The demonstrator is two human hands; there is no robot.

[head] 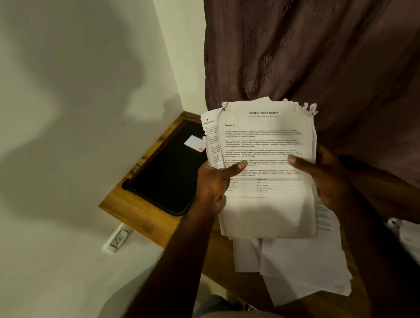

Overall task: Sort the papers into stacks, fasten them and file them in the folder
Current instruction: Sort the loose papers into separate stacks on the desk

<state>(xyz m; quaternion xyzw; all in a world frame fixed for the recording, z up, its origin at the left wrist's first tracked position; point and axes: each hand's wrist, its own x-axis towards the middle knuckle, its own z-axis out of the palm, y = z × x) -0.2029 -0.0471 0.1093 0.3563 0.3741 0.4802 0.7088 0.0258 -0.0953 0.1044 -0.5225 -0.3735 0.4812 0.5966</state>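
Left hand (pixel 212 184) and right hand (pixel 327 175) grip a sheaf of papers (pixel 266 168), thumbs on top | sheaf held above wooden worktop (pixel 123 205) | black folder (pixel 169 173) lies at left | loose sheets (pixel 303 265) beneath

Top sheet (pixel 264 148): "Sample Health Report", "Section 1". Sheet behind (pixel 210 138): "Section 3".

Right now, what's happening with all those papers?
A person holds a bundle of papers up with both hands, the left hand gripping one side and the right hand the other. The top page reads Sample Health Report. More loose sheets lie below on the wooden table. The black folder lies by the wall, untouched.
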